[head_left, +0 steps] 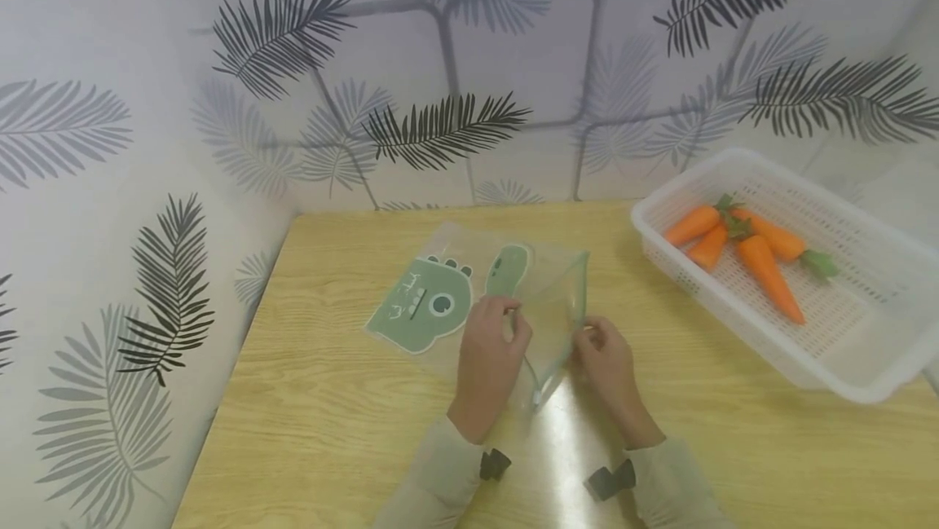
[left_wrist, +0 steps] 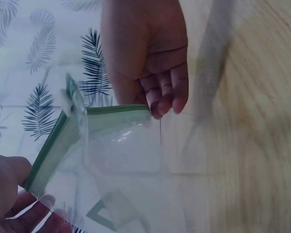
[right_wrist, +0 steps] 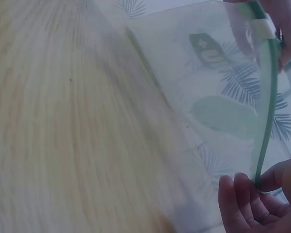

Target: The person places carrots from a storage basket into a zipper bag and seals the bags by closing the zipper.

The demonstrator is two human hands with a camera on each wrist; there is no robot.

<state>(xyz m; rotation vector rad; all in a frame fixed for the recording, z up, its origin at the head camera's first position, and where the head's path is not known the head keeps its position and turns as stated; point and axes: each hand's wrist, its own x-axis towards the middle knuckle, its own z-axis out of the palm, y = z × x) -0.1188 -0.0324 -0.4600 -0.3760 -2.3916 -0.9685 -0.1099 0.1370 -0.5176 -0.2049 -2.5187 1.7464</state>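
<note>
A clear zip bag (head_left: 421,305) printed with a green cartoon dinosaur lies on the wooden table, its green-edged mouth facing the person and spread apart. My left hand (head_left: 490,354) pinches one edge of the mouth. On the opposite edge, my right hand (head_left: 609,366) pinches the green strip between thumb and fingers. The white slider (right_wrist: 265,28) sits at one end of the zip. In the left wrist view, the green zip strip (left_wrist: 119,110) stretches between both hands. I see nothing inside the bag.
To the right stands a white plastic basket (head_left: 763,335) with several orange carrots (head_left: 766,272) with green tops in it. Behind the wooden table (head_left: 308,398) rises a pale wall covering (head_left: 513,64) with leaf patterns.
</note>
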